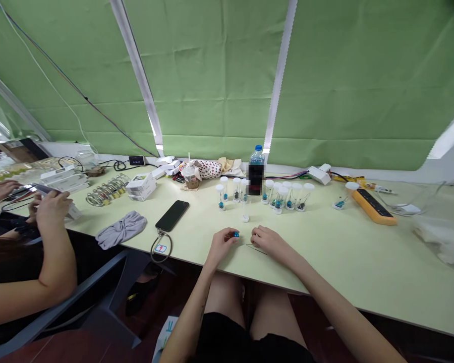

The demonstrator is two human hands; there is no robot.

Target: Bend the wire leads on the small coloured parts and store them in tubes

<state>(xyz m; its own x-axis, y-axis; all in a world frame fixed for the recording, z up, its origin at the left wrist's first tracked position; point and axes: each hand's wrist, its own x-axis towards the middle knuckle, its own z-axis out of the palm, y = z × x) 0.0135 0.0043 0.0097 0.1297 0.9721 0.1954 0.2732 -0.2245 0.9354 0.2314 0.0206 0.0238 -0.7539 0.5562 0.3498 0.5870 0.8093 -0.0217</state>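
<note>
On a pale green tabletop [344, 252], the left hand [223, 245] pinches a small blue cube-shaped piece [236, 234], while the right hand [270, 241] rests just beside a thin dark wire [256, 249]. Near them lies a small round white cap [245, 218]. Farther off stand clear plastic vials with white caps [283, 196], holding blue parts. To the left lie a black smartphone [172, 216] and a grey fabric headband [121, 230]; to the right, an orange power strip [373, 206].

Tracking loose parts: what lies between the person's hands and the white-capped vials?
The head view shows one small white cap on the pale table, between the left hand, right hand and the clear vials.
</note>
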